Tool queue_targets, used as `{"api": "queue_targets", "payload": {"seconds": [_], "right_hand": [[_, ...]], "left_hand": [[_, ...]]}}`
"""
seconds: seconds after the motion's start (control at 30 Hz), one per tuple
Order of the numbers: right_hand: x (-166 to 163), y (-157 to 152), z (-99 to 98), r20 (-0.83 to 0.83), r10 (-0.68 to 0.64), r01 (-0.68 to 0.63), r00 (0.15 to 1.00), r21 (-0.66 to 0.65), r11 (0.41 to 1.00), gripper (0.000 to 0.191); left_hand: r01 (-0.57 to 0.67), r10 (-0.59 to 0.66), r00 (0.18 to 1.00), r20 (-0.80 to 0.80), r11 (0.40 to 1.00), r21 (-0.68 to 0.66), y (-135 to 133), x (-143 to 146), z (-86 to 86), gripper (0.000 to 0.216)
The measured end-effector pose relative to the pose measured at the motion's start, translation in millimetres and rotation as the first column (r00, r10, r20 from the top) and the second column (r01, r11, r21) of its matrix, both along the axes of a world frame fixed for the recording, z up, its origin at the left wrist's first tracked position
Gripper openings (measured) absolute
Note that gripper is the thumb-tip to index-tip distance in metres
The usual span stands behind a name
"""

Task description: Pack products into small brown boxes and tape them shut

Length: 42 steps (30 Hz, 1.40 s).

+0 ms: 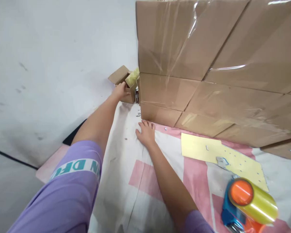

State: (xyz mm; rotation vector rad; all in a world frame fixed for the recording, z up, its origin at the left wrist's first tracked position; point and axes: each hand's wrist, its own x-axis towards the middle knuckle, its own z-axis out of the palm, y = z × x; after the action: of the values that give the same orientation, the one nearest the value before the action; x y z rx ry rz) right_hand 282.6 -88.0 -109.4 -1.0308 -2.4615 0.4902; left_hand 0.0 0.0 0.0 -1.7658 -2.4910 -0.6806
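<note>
My left hand [121,91] reaches far forward and rests its fingers on a small open cardboard box [123,80] with yellowish stuff inside, at the corner of a big cardboard wall [208,64] sealed with clear tape. My right hand [145,132] lies flat, fingers spread, on the white and pink cloth [126,181] right against the foot of the big cardboard. It holds nothing.
A pale yellow card with small holes [223,155] lies on the cloth to the right. A tape dispenser with a yellow roll and orange core [247,202] sits at the lower right. Grey floor [50,64] stretches to the left.
</note>
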Motion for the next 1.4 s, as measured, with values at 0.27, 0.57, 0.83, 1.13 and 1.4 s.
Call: {"api": "queue_targets", "payload": {"seconds": [0.27, 0.57, 0.83, 1.13, 1.4], "right_hand": [[4.1, 1.7, -0.1, -0.226, -0.025, -0.002, 0.974, -0.119, 0.993, 0.025], [39.1, -18.8, 102.3, -0.622, 0.388, -0.519, 0.68, -0.035, 0.854, 0.097], [179.4, -112.8, 190.9, -0.212, 0.614, -0.618, 0.76, 0.055, 0.784, 0.046], [324.3, -170.3, 186.1, -0.003, 0.465, -0.461, 0.885, 0.124, 0.879, 0.013], [351.3, -183.2, 163.3, -0.074, 0.414, -0.369, 0.907, 0.332, 0.868, 0.017]], "left_hand": [[0.013, -0.012, 0.98, -0.2, 1.0, 0.005, -104.5, 23.1, 39.2, 0.058], [0.199, -0.216, 0.97, -0.109, 0.969, -0.148, -367.2, 104.4, 69.8, 0.044], [0.55, -0.55, 0.832, 0.07, 0.803, -0.227, -401.6, 213.1, 57.1, 0.021], [0.705, -0.714, 0.699, 0.046, 0.698, 0.127, -351.5, 273.2, 8.8, 0.065], [0.685, -0.697, 0.714, -0.064, 0.678, 0.265, -336.6, 305.5, -19.7, 0.063]]}}
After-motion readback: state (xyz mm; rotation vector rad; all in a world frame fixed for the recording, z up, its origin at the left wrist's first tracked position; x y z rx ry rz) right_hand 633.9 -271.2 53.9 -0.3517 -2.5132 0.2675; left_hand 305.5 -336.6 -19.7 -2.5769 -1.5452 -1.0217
